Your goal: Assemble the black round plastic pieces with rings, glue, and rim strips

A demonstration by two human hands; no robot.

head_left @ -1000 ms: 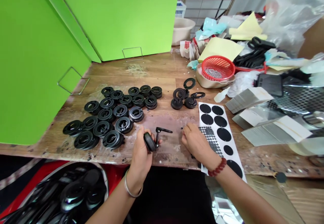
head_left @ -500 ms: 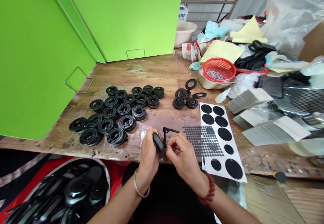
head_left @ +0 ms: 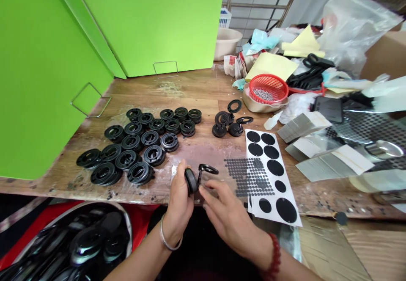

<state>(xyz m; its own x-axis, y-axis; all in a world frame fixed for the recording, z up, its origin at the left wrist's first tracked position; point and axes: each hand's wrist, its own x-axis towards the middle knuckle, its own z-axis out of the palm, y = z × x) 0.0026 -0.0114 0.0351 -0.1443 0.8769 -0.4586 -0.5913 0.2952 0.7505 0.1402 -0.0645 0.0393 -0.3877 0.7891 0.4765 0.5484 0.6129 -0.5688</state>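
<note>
My left hand [head_left: 180, 200] is closed around the thick disc base of a black folding ring stand [head_left: 191, 181], holding it on edge over the table's front edge. The stand's arm is swung out to the right, with its ring [head_left: 208, 169] at the top. Beside the base, my right hand [head_left: 223, 207] has its fingers stretched out. Its fingertips are at the side of the base near the hinge, and I cannot tell whether they press on it. Right of the hands lies a clear sheet of small black dots [head_left: 242, 177], partly over a white sheet of larger black discs [head_left: 289, 183].
Several folded black stands [head_left: 139, 173] stand in rows at left, and a few opened ones [head_left: 235, 129] farther back. A red basket [head_left: 269, 84] holds small metal pieces. White boxes [head_left: 333, 166] lie at right. Below left is a bin of black parts [head_left: 90, 238]. Green panels [head_left: 152, 23] border the back.
My right hand's fingers have gone from a pinch by the hinge to stretched out. The ring on the stand now shows its opening, and the view has shifted slightly.
</note>
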